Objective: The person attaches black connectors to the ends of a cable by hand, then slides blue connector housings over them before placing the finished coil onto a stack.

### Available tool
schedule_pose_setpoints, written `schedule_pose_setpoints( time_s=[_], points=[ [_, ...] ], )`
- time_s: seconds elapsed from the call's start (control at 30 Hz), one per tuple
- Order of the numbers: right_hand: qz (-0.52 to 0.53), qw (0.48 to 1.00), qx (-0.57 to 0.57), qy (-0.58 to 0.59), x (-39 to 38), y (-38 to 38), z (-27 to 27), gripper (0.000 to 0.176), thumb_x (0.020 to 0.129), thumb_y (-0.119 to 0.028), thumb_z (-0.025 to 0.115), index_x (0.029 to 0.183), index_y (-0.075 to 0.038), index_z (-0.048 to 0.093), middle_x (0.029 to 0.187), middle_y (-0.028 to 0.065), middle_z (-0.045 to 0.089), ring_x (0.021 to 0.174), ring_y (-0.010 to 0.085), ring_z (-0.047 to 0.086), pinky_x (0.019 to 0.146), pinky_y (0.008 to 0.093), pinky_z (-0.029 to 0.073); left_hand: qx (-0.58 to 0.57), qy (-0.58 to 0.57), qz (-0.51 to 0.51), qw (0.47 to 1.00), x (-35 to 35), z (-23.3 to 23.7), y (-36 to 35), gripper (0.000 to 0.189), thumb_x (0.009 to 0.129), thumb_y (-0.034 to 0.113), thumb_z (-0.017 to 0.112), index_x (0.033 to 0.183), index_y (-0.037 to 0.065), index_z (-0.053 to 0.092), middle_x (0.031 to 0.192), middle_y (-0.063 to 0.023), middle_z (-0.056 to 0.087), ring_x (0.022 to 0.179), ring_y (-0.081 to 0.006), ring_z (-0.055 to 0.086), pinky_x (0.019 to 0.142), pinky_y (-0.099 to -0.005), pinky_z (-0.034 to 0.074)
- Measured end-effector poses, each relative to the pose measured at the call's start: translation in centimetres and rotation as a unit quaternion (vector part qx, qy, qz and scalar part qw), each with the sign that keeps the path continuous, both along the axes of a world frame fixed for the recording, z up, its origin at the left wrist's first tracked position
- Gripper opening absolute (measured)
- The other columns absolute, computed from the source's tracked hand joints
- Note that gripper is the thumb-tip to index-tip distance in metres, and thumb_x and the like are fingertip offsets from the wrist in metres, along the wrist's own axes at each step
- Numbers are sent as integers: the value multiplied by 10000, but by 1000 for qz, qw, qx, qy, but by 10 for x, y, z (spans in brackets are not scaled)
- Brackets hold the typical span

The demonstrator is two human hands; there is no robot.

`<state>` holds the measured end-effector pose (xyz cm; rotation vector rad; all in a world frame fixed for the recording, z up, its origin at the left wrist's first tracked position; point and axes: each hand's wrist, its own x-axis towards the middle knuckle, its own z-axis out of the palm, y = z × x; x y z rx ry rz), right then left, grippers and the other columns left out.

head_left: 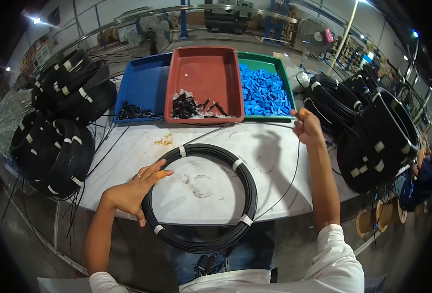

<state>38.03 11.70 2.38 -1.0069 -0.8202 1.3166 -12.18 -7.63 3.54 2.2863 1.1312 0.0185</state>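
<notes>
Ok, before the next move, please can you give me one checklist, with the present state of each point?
1. Left hand at the coil: ok, spread over its left side.
2. Right hand on the thin strand: ok, seemingly pinching it near the green tray.
3. White tape bands around the coil: ok, four visible.
4. Coil wholly over the table: not ok, it extends past the near edge.
5. Condition of the strand's tip: cannot tell, too small.

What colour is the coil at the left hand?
The coil is black; the head view shows it.
</notes>
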Motion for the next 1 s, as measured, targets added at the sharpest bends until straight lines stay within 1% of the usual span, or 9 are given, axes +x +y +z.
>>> schedule_pose_setpoints(
  time_s=[0.17, 0.2, 0.3, 0.4, 0.63, 0.77, 0.83, 0.9, 1.0],
  points=[
    [64, 904, -6, -422, -37, 5, 5, 225, 1008, -222, 566, 1201, -104, 568, 728, 69, 646, 417, 61, 375, 369, 275, 276, -87, -219, 16, 972, -27, 8, 26, 1118, 534, 256, 970, 1476, 82, 393, 1498, -133, 433, 1346, -277, 452, 1143, -417, 349],
    [68, 904, -6, -423, -44, 8, 6, 225, 1008, -222, 566, 1201, -104, 568, 728, 69, 646, 417, 61, 375, 369, 275, 276, -65, -267, 108, 955, -26, 8, 28, 905, 617, 217, 938, 1385, 30, 497, 1311, -88, 611, 1172, -199, 590, 1070, -370, 435],
    [114, 847, 103, -509, -60, 30, 4, 231, 1006, -171, 572, 1216, -77, 589, 668, 43, 599, 480, 81, 483, 443, 285, 364, 44, -332, 225, 915, -36, -9, 52, 468, 794, 48, 772, 1228, 28, 596, 1154, -68, 696, 1035, -160, 650, 930, -338, 502],
    [112, 855, 196, -468, -71, 49, -10, 144, 1022, -179, 557, 1151, -122, 586, 622, -9, 546, 415, 52, 359, 384, 239, 234, 177, -229, 296, 910, -44, -19, 79, 277, 824, 7, 679, 1097, 15, 641, 1055, -96, 717, 975, -191, 675, 862, -341, 506],
    [220, 899, 26, -378, -85, 54, 26, 126, 979, -100, 576, 1100, -73, 550, 702, 53, 592, 469, 76, 417, 380, 261, 277, 436, -115, 247, 858, -68, -25, 153, 172, 811, -20, 611, 972, 10, 663, 949, -131, 714, 886, -284, 690, 790, -379, 517],
    [175, 866, 24, -467, -105, 55, 39, 171, 897, -28, 602, 1063, -41, 566, 770, 86, 623, 538, 108, 516, 398, 258, 357, 358, -174, 281, 873, -73, -8, 197, 204, 802, -16, 597, 991, 21, 665, 895, -125, 716, 830, -290, 693, 752, -400, 520],
    [186, 839, 38, -510, -111, 55, 38, 160, 864, -6, 602, 1021, -23, 582, 793, 88, 635, 630, 147, 576, 488, 299, 434, 324, 64, 365, 870, -76, 5, 209, 243, 803, -7, 581, 1024, 44, 670, 821, -108, 717, 790, -281, 701, 729, -391, 526],
    [85, 796, 196, -567, -114, 60, 17, 124, 870, -16, 605, 992, 0, 590, 794, 93, 635, 704, 177, 605, 614, 335, 476, 334, 56, 360, 869, -94, -3, 226, 271, 808, 5, 573, 1050, 73, 676, 772, -93, 717, 782, -264, 709, 722, -375, 530],
    [17, 805, 225, -549, -137, 33, 10, 158, 897, -104, 682, 996, -11, 601, 835, 136, 671, 767, 253, 640, 713, 361, 487, 247, 16, 396, 884, -108, -11, 245, 238, 812, 64, 696, 1048, 90, 692, 860, -99, 731, 850, -269, 709, 780, -410, 542]
  ],
)
